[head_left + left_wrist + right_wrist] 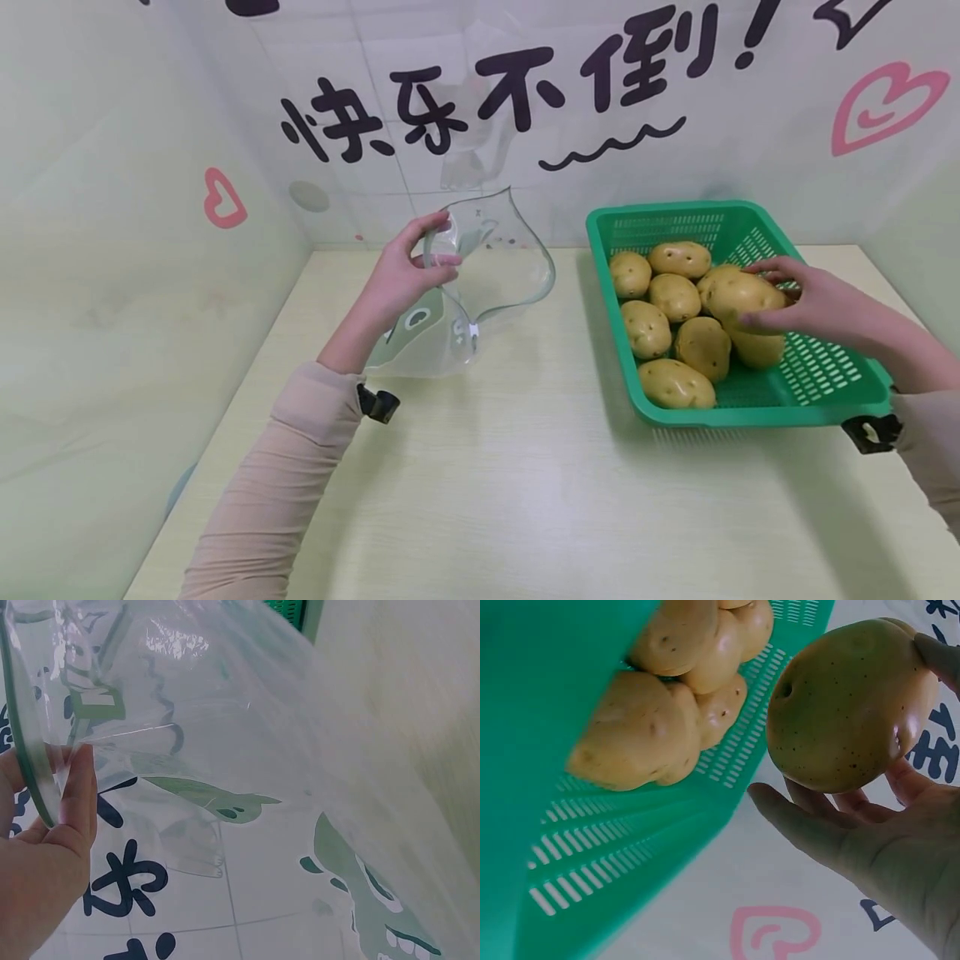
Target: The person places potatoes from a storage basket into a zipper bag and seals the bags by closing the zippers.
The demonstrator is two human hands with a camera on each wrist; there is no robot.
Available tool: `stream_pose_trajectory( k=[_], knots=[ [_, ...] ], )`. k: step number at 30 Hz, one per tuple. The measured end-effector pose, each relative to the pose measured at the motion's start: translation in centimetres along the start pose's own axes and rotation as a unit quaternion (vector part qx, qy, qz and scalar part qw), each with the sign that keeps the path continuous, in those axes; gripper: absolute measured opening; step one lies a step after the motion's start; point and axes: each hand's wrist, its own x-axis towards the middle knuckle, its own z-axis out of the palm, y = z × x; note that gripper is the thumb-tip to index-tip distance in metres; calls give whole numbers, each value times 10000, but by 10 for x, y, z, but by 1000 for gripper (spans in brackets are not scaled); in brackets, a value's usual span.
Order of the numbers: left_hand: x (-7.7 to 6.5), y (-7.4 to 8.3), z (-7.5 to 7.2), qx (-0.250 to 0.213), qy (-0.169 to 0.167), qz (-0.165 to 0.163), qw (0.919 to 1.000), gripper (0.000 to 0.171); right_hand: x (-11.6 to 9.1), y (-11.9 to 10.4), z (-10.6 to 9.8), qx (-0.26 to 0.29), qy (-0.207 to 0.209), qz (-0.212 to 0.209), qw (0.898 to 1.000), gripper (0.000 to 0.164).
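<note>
My left hand (416, 262) grips the rim of a clear plastic bag (502, 250) with green printed patches, thumb and fingers on either side of the film. The bag's mouth gapes toward the right, and its lower part rests on the table. In the left wrist view, the fingers (75, 802) pinch the green-edged rim. Over the right part of a green basket (757, 417), my right hand (817, 304) holds a potato (847, 705) between thumb and fingers. That potato is raised above several other potatoes (675, 297) lying in the basket.
The pale wooden table (480, 483) stretches in front of both arms. Behind it stands a white wall covering (480, 167) with dark characters and pink hearts. Similar sheeting (112, 292) bounds the left side. A dark wrist strap mount (378, 404) sits on the left sleeve.
</note>
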Motion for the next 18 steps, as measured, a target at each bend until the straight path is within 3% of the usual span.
stream_pose_trajectory(
  k=[9, 18],
  knots=[
    [1, -1, 1, -20, -29, -10, 10000, 72, 11, -23, -4, 272, 185, 21, 9995, 73],
    [2, -3, 1, -9, -5, -8, 10000, 72, 20, -51, -2, 792, 638, -82, 9948, 79]
  ],
)
